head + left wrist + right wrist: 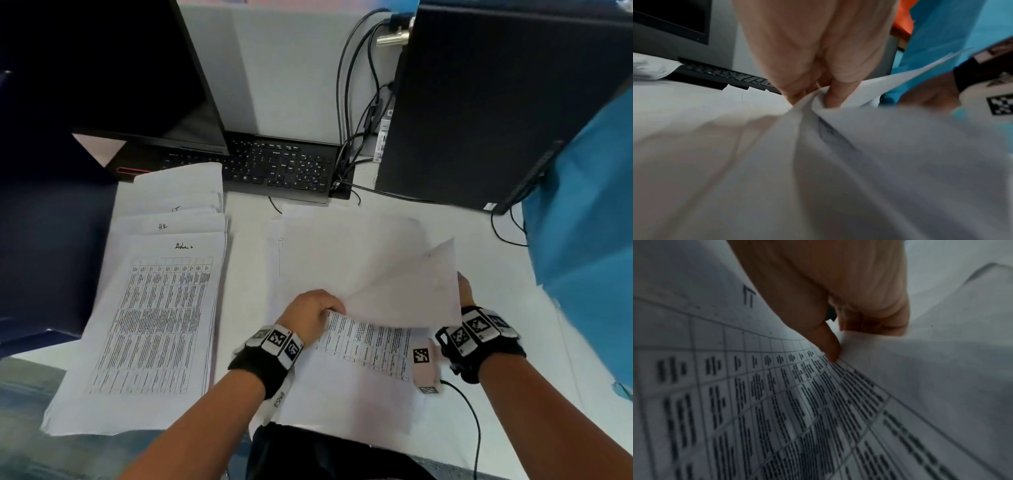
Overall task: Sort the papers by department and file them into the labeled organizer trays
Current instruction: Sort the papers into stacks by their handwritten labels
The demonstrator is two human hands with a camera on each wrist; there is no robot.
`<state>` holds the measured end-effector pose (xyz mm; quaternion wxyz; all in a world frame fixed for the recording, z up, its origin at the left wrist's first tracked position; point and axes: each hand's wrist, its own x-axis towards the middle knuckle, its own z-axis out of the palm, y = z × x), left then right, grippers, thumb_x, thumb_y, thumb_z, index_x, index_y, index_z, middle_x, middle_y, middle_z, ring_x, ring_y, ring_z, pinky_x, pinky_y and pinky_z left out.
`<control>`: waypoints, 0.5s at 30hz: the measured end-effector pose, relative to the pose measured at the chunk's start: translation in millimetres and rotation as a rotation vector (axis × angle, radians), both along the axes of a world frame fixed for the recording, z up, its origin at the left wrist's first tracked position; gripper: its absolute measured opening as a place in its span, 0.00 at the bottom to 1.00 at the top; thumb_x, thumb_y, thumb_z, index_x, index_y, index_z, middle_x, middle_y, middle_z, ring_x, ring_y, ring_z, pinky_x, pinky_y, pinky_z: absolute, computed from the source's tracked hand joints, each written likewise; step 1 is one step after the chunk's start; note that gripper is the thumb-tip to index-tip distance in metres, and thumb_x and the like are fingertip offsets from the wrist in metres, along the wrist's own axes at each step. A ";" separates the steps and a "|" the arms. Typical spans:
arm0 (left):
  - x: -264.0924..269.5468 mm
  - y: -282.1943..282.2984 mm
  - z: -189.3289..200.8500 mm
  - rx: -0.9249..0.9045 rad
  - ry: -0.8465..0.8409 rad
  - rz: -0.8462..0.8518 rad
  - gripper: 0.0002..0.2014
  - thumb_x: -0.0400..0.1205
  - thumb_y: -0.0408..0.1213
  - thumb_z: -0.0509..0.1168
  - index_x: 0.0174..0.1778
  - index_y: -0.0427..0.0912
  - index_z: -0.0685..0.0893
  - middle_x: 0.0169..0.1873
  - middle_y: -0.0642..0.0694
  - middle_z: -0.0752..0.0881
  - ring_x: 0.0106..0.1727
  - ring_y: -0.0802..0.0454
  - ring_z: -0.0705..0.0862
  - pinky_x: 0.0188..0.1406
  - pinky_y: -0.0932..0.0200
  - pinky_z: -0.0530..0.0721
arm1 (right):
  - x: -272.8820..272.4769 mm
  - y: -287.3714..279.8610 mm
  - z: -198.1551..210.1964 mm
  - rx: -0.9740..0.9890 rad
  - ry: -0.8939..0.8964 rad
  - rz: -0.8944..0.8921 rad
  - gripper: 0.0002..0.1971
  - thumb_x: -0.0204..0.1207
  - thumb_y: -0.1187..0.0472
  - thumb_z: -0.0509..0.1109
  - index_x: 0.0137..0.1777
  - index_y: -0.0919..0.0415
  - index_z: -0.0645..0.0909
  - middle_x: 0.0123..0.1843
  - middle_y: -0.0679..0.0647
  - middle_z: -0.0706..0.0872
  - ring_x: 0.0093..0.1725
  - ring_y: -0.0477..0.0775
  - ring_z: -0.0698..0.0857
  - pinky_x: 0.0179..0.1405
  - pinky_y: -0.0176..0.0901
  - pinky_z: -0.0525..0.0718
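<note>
Left of both hands lie fanned white printed-table stacks [154, 308], the top sheets handwritten "Admin" and "HR". The left hand [310, 313] curls its fingers [833, 95] into the loose white paper pile [342, 394] beneath it. Just right, the right hand [465, 291] pinches a lifted white table-printed sheet [407, 291] marked "IT".

Three labelled stacks [164, 274] (overlapping), one keyboard [281, 168].
</note>
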<state>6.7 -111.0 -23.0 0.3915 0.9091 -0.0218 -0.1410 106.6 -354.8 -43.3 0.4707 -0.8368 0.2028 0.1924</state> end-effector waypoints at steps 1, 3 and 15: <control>-1.8 0.2 -4.9 0.001 -0.017 -0.015 0.18 0.77 0.18 0.58 0.50 0.38 0.89 0.54 0.42 0.86 0.58 0.47 0.82 0.66 0.56 0.77 | -1.1 -0.5 6.2 0.038 0.011 0.010 0.05 0.81 0.67 0.61 0.44 0.60 0.76 0.47 0.59 0.81 0.48 0.55 0.77 0.52 0.46 0.78; -3.2 -1.6 -9.6 -0.010 -0.035 -0.001 0.17 0.76 0.18 0.60 0.51 0.39 0.89 0.58 0.44 0.83 0.62 0.48 0.79 0.68 0.61 0.74 | -1.2 -4.4 5.2 0.052 0.023 -0.010 0.16 0.78 0.75 0.61 0.30 0.60 0.70 0.33 0.60 0.75 0.37 0.55 0.72 0.38 0.48 0.73; 9.8 3.7 0.1 -0.333 0.053 0.603 0.13 0.84 0.39 0.62 0.65 0.45 0.76 0.51 0.47 0.85 0.53 0.48 0.84 0.46 0.68 0.73 | 0.3 5.3 16.5 0.247 -0.003 -0.085 0.13 0.73 0.78 0.68 0.37 0.60 0.81 0.31 0.54 0.78 0.28 0.51 0.71 0.25 0.37 0.66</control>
